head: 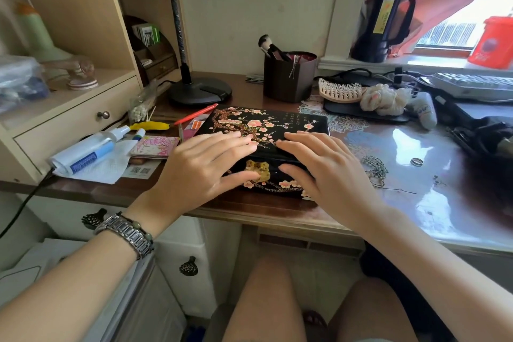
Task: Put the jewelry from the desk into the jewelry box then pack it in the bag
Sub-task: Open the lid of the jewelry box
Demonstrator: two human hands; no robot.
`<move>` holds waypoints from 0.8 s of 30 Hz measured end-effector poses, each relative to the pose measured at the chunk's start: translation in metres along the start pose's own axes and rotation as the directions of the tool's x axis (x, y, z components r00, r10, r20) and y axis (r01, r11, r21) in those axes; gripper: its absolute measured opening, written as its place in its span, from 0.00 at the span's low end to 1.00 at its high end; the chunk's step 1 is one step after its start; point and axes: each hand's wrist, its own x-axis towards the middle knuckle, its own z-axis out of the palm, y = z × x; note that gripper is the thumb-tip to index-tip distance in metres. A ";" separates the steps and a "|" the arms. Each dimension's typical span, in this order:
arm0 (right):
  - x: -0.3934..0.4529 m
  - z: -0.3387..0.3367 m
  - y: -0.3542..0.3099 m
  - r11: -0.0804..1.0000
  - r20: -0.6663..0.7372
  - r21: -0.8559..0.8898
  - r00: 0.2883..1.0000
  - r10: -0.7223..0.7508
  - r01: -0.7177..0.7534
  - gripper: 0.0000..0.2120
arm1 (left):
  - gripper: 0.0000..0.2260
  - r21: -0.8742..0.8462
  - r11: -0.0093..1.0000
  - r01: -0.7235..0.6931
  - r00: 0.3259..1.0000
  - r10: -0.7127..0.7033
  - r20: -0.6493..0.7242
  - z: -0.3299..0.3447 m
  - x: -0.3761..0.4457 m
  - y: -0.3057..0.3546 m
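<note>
A black lacquer jewelry box (pixel 280 121) painted with pink blossoms stands closed near the desk's front edge, a gold clasp (pixel 258 171) on its front. My left hand (pixel 202 166) lies on the lid's left front corner, fingers straight on top and thumb by the clasp. My right hand (pixel 322 166) rests on the lid's right front corner, fingers straight on top, thumb on the front face. To the right of the box a dark chain necklace (pixel 374 168) and a silver ring (pixel 417 161) lie on the glossy desk (pixel 433 203). No bag is in view.
A brush holder (pixel 288 78), hairbrush (pixel 340 91) and scrunchie (pixel 384 98) sit behind the box. A lamp base (pixel 200 90), red pen (pixel 195 114), tube (pixel 83 153) and pink card case (pixel 155 146) lie left. A keyboard (pixel 477 86) and cables crowd the far right.
</note>
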 end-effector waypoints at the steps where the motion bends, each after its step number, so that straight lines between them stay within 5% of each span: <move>1: 0.000 0.000 0.000 1.000 -0.001 -0.001 1.000 0.000 0.000 0.18 | 0.15 -0.009 1.000 0.017 1.000 -0.017 -0.017 0.000 0.001 0.001; 6: 0.000 -0.001 0.000 1.000 0.003 0.000 1.000 -0.001 0.001 0.19 | 0.11 -0.071 0.994 0.079 0.995 -0.083 -0.059 0.002 0.005 0.005; 12: 0.004 -0.003 -0.001 1.000 -0.040 -0.017 0.999 0.009 -0.009 0.18 | 0.07 -0.028 1.000 -0.014 0.995 0.011 -0.096 0.001 0.007 0.008; 24: 0.046 -0.034 0.022 0.991 0.031 0.130 0.999 -0.018 0.014 0.20 | 0.11 -0.037 0.999 -0.010 0.992 0.005 -0.123 -0.002 0.039 -0.016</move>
